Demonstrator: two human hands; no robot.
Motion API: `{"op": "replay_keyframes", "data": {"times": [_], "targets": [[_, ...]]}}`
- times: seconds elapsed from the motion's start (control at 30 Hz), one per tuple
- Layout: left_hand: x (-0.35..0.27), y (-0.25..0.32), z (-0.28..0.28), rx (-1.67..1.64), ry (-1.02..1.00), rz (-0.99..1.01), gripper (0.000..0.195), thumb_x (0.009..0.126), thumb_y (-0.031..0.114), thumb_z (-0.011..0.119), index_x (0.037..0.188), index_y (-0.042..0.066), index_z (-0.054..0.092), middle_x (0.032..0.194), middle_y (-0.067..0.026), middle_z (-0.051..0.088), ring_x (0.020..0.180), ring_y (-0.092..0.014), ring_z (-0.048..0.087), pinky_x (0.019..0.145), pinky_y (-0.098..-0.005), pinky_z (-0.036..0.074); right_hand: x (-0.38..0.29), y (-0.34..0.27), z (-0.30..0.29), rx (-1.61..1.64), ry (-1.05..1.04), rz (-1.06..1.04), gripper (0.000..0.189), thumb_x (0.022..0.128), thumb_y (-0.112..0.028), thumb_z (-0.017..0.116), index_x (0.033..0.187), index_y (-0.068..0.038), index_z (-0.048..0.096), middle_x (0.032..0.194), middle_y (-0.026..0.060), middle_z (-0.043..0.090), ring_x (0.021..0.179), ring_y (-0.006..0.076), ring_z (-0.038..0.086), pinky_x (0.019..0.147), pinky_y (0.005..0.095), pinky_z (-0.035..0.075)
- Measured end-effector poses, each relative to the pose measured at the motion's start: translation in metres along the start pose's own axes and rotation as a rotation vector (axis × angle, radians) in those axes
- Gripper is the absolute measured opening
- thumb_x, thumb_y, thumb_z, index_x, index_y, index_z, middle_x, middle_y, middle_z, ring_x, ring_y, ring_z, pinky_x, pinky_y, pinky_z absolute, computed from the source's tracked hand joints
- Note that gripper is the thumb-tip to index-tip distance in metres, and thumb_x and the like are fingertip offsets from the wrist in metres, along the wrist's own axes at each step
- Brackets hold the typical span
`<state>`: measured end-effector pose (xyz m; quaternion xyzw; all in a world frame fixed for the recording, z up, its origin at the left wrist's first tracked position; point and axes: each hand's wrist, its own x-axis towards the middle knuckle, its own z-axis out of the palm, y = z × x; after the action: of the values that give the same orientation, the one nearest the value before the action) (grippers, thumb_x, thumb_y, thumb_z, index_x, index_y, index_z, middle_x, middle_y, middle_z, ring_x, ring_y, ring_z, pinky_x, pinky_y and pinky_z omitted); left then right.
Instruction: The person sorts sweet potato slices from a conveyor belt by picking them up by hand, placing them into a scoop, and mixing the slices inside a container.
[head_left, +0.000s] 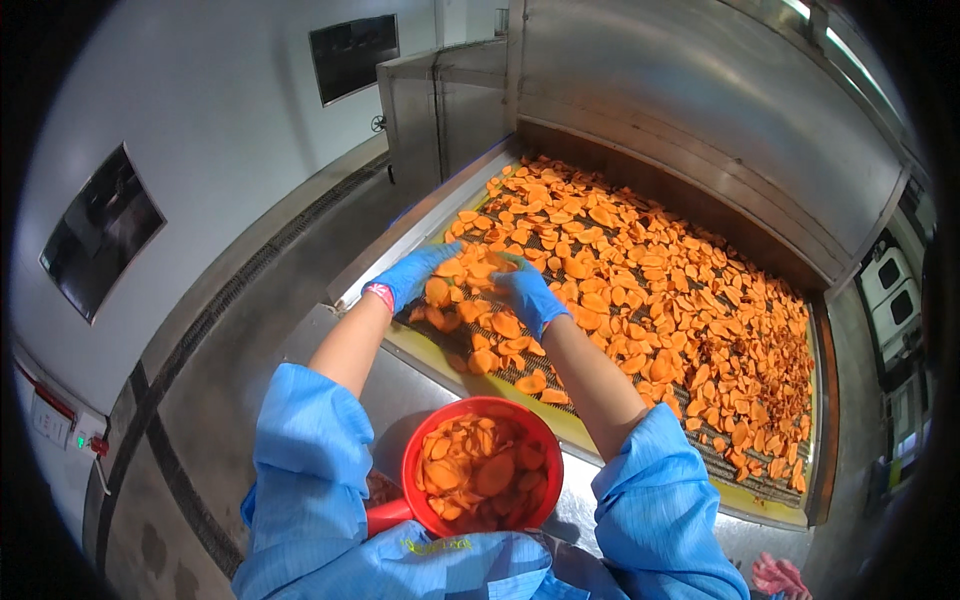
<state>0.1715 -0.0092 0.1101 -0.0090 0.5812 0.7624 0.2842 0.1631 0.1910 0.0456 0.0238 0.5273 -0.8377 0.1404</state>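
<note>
My left hand (417, 274), in a blue glove with a pink-and-white cuff at the wrist, is at the left side of a batch of orange root-vegetable slices (474, 268). Facing it, my right hand (528, 295) wears a blue glove too and cups the batch from the right. Motion blurs the slices between the two palms. Under both hands lies a dark mesh belt (517, 373), strewn with more slices, thinner at the near left and denser to the right. Close to my body a red plastic dipper (556, 480) with a handle holds many slices.
A metal ledge (420, 375) runs along the belt's near side, beside a yellow edge strip (495, 386). Behind the belt rises a stainless steel hood (705, 127). A metal side rail (420, 236) borders its left. Pink gloves (778, 576) lie at the lower right.
</note>
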Motion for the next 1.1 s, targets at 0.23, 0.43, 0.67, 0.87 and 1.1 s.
{"op": "replay_keyframes", "data": {"times": [0.23,0.43,0.67,0.87,1.1], "targets": [[0.016,-0.011,-0.007,0.511,0.080,0.224,0.054,0.085,0.033,0.066,0.127,0.001,0.051,0.122,-0.0106,0.056,0.110,-0.016,0.054,0.091,-0.0261,0.042,-0.005,0.001,0.038,-0.267,0.105,-0.161,0.033,0.085,-0.017,0.064,0.113,-0.003,0.056,0.082,0.0046,0.060,0.058,0.0127,0.054,0.045,0.0255,0.045],[0.046,-0.023,-0.057,0.123,0.359,0.346,0.043,0.084,0.009,0.055,0.125,-0.002,0.050,0.104,-0.0149,0.062,0.084,-0.021,0.064,0.066,-0.0288,0.052,0.005,-0.004,0.020,-0.246,0.214,-0.001,0.042,0.080,0.006,0.048,0.120,-0.005,0.055,0.094,0.0110,0.062,0.058,0.0164,0.055,0.055,0.0280,0.052],[0.047,-0.044,-0.136,0.414,0.543,0.366,0.049,0.080,0.005,0.057,0.129,0.001,0.048,0.110,-0.0139,0.062,0.094,-0.019,0.061,0.077,-0.0292,0.049,-0.005,-0.006,0.057,-0.216,0.088,-0.063,0.046,0.083,0.005,0.044,0.125,-0.010,0.056,0.094,0.0089,0.063,0.060,0.0122,0.055,0.058,0.0269,0.052],[0.040,-0.039,-0.083,0.831,0.438,0.401,0.048,0.081,0.010,0.057,0.129,0.009,0.052,0.099,-0.0134,0.064,0.084,-0.018,0.061,0.074,-0.0305,0.048,0.013,0.004,0.014,-0.207,0.160,-0.226,0.050,0.081,0.009,0.042,0.126,-0.008,0.056,0.097,0.0089,0.064,0.063,0.0124,0.053,0.054,0.0237,0.043],[0.031,-0.043,-0.082,0.825,0.518,0.250,0.027,0.079,0.001,0.049,0.098,0.005,0.068,0.080,-0.0141,0.065,0.061,-0.019,0.060,0.055,-0.0300,0.049,0.004,-0.002,-0.003,-0.299,0.086,-0.080,0.039,0.083,0.007,0.046,0.117,-0.004,0.061,0.099,0.0089,0.066,0.079,0.0150,0.063,0.062,0.0263,0.053]]}}
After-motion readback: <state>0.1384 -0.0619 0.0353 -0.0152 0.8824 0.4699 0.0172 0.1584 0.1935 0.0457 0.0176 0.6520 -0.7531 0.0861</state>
